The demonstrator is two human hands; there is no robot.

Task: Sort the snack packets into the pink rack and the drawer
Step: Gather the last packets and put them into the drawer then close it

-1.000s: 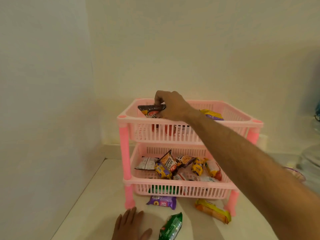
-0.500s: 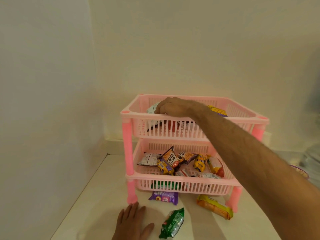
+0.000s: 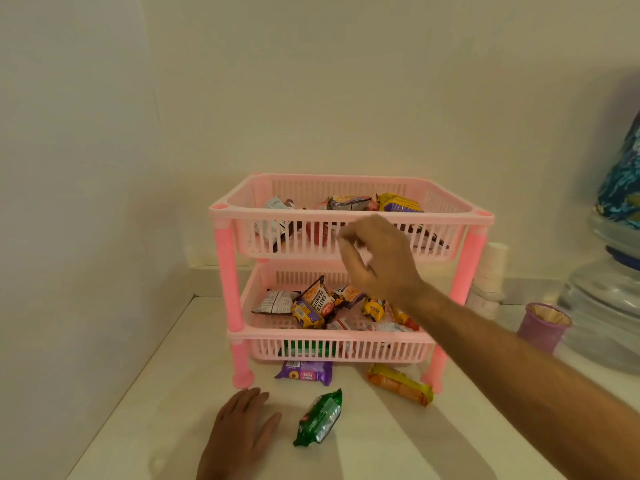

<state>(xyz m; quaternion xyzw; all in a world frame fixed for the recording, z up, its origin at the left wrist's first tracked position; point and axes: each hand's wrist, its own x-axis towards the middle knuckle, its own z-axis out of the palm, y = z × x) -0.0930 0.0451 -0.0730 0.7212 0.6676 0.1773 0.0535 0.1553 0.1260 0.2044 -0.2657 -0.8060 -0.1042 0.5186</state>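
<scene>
Head view: the right hand hangs in front of the pink rack, level with the upper tier's front wall, fingers loosely curled and its grip holding nothing. The left hand lies flat, fingers straight, on the tabletop near the rack's left front leg; its grip is likewise empty.

Both tiers of the rack already hold mixed packets. Three packets lie loose on the tabletop: a green packet nearest and just right of the left hand, a purple packet partly under the lower tier's front edge, and an orange packet beside the right front leg. No drawer is in view.

Judgement: the step in hand is fetching the next loose packet. The green one is the most accessible. A pinch across its middle, from above, should lift it cleanly; the wrapper looks thin and crinkly, so a light hold suffices. The purple packet would need sliding out toward the near side before lifting, to avoid knocking the tier.

Legible writing: one packet in the lower tier reads "SALTED PEANUTS". Print on the purple and green packets is too small to read reliably. A white packet at the lower tier's left shows its back-label text, illegible.
</scene>
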